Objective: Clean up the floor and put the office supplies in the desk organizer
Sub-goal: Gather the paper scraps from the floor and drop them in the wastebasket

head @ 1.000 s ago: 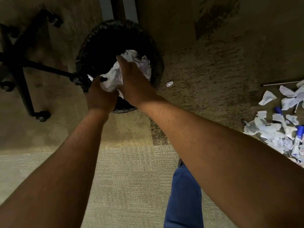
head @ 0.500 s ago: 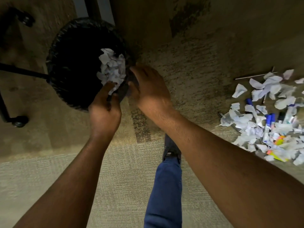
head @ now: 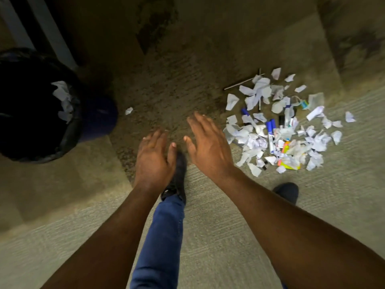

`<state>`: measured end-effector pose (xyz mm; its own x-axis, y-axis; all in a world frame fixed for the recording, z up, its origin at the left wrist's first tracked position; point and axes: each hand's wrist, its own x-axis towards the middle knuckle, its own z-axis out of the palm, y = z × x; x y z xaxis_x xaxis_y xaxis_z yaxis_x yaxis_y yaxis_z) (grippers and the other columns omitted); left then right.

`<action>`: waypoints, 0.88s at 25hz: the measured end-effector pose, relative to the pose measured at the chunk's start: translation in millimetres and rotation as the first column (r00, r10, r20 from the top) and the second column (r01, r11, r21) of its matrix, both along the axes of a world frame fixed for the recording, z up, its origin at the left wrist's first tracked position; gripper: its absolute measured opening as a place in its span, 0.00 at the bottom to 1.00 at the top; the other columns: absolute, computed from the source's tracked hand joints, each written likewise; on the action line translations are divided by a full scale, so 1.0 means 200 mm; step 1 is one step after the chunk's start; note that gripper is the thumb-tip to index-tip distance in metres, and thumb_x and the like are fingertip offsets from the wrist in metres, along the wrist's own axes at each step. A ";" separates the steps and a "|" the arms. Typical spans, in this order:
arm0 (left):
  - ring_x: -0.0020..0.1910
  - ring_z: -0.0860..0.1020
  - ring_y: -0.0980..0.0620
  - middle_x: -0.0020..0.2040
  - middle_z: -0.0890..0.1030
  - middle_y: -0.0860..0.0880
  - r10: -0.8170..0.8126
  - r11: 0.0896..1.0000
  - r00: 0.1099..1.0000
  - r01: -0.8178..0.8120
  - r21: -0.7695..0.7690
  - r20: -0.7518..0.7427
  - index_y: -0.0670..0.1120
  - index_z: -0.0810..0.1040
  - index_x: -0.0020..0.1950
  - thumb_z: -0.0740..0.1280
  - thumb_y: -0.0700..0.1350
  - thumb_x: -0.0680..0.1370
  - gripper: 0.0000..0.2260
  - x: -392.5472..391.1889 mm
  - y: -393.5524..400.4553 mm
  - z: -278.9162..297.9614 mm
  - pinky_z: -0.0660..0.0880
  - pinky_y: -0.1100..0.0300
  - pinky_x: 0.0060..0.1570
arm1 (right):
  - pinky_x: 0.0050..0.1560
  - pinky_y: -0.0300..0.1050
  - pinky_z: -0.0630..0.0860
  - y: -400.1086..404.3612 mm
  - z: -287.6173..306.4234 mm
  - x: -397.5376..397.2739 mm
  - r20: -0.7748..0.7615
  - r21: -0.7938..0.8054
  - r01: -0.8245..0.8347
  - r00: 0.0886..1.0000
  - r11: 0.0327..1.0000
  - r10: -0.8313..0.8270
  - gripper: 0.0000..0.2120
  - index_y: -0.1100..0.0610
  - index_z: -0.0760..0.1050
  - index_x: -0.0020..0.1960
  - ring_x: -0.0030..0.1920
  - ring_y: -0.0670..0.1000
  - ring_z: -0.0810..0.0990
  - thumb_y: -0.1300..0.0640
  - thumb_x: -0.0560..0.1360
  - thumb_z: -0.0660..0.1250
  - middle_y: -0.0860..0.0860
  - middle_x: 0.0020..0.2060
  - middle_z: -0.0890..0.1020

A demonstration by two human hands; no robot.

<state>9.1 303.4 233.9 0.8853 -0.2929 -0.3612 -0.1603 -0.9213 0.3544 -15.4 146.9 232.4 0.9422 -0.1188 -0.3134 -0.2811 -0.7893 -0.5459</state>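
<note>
Torn white paper scraps (head: pixel 270 130) heaped on beige carpet (head: pixel 208 236); left hand (head: pixel 154 159), right hand (head: pixel 208 147) both spread, empty, beside heap.

White scraps on my tan carpet

My jeans (head: pixel 160 236) are blue, my shoe (head: pixel 179 174) black; the bin liner (head: pixel 25 126) at left is black; white paper scraps (head: pixel 260 97), blue markers (head: pixel 270 126) and orange-yellow notes (head: pixel 286 147) sit on ribbed beige carpet (head: pixel 208 236) at right.
</note>
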 end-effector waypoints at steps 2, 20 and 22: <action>0.75 0.61 0.44 0.75 0.65 0.43 -0.075 0.997 0.997 0.075 0.019 -0.034 0.42 0.68 0.73 0.54 0.55 0.81 0.25 -0.09 -0.14 -0.04 0.58 0.48 0.74 | 0.71 0.55 0.64 -0.18 -0.03 -0.15 -0.029 -0.031 0.037 0.999 0.999 -0.038 0.25 0.57 0.63 0.73 0.74 0.57 0.62 0.49 0.79 0.60 0.56 0.75 0.63; 0.78 0.48 0.42 0.80 0.47 0.47 -0.447 0.850 0.831 0.510 0.133 -0.331 0.55 0.51 0.78 0.64 0.63 0.75 0.37 -0.47 -1.00 -0.80 0.52 0.43 0.74 | 0.70 0.57 0.63 -1.18 -0.75 -1.06 -0.352 -0.191 0.174 0.906 0.966 -0.233 0.38 0.52 0.55 0.76 0.75 0.58 0.56 0.46 0.73 0.70 0.56 0.77 0.54; 0.78 0.47 0.41 0.80 0.45 0.47 -0.430 0.854 0.842 0.496 0.155 -0.325 0.56 0.50 0.78 0.65 0.64 0.74 0.38 -0.46 -1.06 -0.92 0.53 0.41 0.74 | 0.69 0.59 0.66 -1.24 -0.86 -1.09 -0.385 -0.186 0.156 0.897 0.970 -0.218 0.40 0.50 0.54 0.76 0.75 0.58 0.55 0.46 0.71 0.72 0.54 0.77 0.51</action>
